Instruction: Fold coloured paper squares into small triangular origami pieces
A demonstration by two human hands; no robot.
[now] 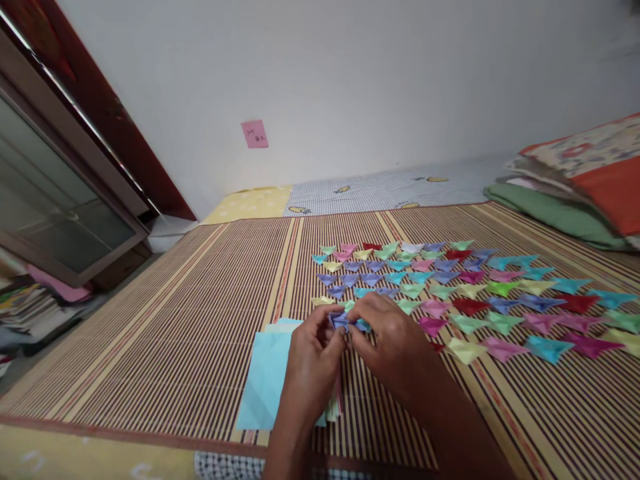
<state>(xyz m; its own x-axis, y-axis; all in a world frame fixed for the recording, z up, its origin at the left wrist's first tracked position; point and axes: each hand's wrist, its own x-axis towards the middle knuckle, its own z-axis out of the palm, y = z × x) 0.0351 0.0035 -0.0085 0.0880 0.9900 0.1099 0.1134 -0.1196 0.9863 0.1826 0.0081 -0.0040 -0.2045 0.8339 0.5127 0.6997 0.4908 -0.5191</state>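
1. Where two bare hands meet near the middle of a striped mat (175, 333), one small blue-violet folded paper piece (339, 321) sits between them, above the mat.
2. The left hand (313, 350) pinches this piece between thumb and curled fingers; the right hand (390, 333) pinches at its right side with thumb and index finger, partly covering it.
3. Beyond and to the right lie about sixty folded paper shapes (503, 288) in rough rows; the hands hide some, so an exact count is impossible. Each is creased, boat-like and sharply pointed, in pink, red, magenta, yellow, green, cyan, violet and white.
4. One stack of flat rectangular paper (265, 380), light blue on top with pale edges beneath, lies partly behind the left forearm; its sheets cannot be counted.
5. The mat looks slatted, with thin dark and tan stripes, over a patterned fabric sheet (365, 190).
6. One pink paper note (255, 134) with handwriting is on the smooth white wall (350, 67); one soft green cushion (555, 213) lies at far right.
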